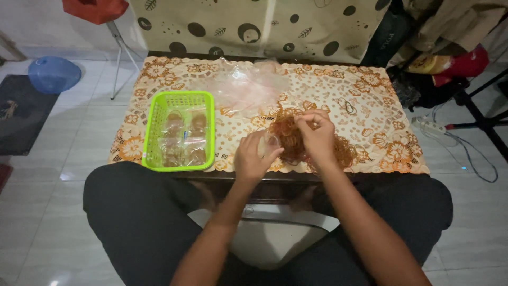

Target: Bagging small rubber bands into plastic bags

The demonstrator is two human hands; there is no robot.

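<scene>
A heap of orange-brown rubber bands (296, 139) lies on the patterned cloth of a low table (370, 95). My left hand (253, 159) holds a small clear plastic bag (270, 143) by its mouth, just left of the heap. Above the heap, my right hand (316, 136) pinches a few bands between its fingertips, close to the bag's opening.
A green plastic basket (152, 132) with several filled clear bags stands at the table's left. A pile of clear plastic bags (248, 87) lies behind the heap. Two loose bands (346, 106) lie to the right. A blue bowl (53, 74) and cables (465, 148) are on the floor.
</scene>
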